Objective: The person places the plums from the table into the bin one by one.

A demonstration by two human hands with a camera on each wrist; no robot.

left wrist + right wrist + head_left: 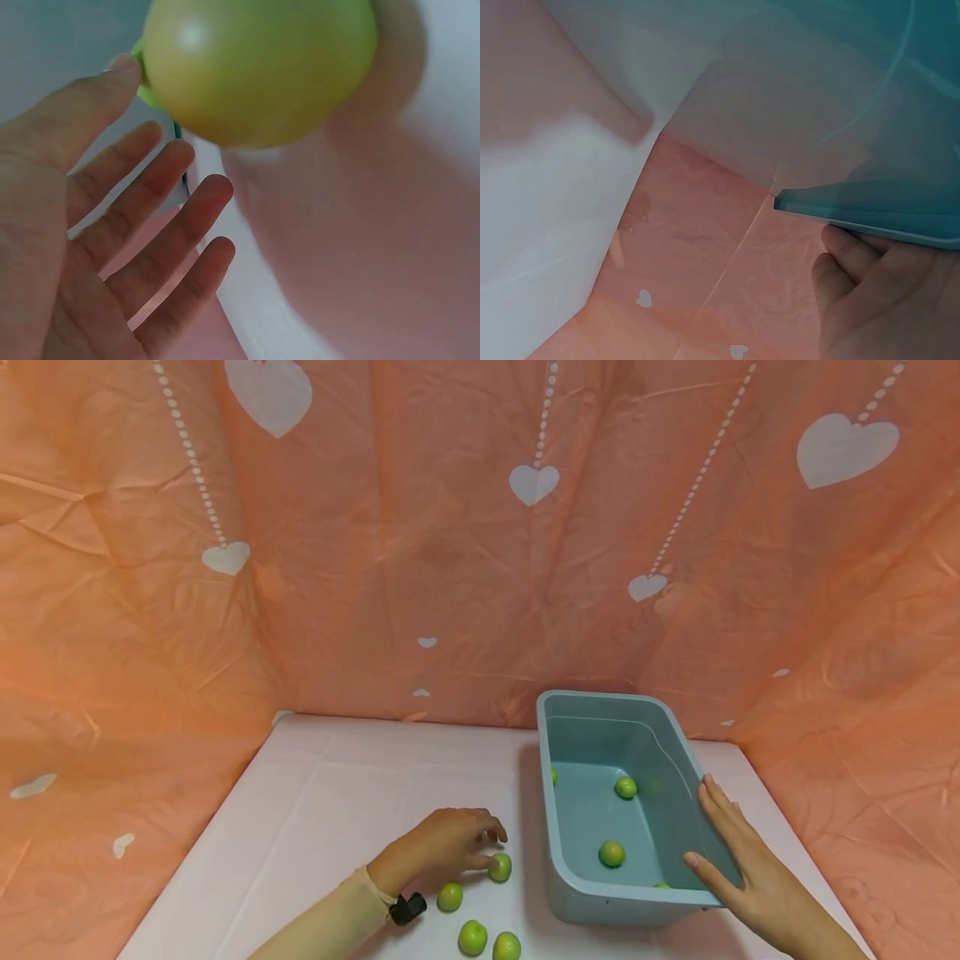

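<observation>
My left hand (446,842) hangs low over the cloth, its thumb tip at a small round green fruit (500,867) and its fingers loosely bent beyond it. In the left wrist view the fingers (154,217) are spread, and a nearer green fruit (259,67) partly hides the one at the thumb. My right hand (765,877) rests on the near right corner of a blue-grey plastic tub (558,843), thumb over the inner side, straight fingers along the rim. Inside the tub lie several green fruits, one (612,853) near its front.
Beside my left wrist lies one loose green fruit (450,897); two more, a fruit (472,937) and its neighbour (507,946), sit at the bottom edge. A white cloth (337,802) covers the table. Orange sheeting (420,568) with white hearts encloses the back and sides.
</observation>
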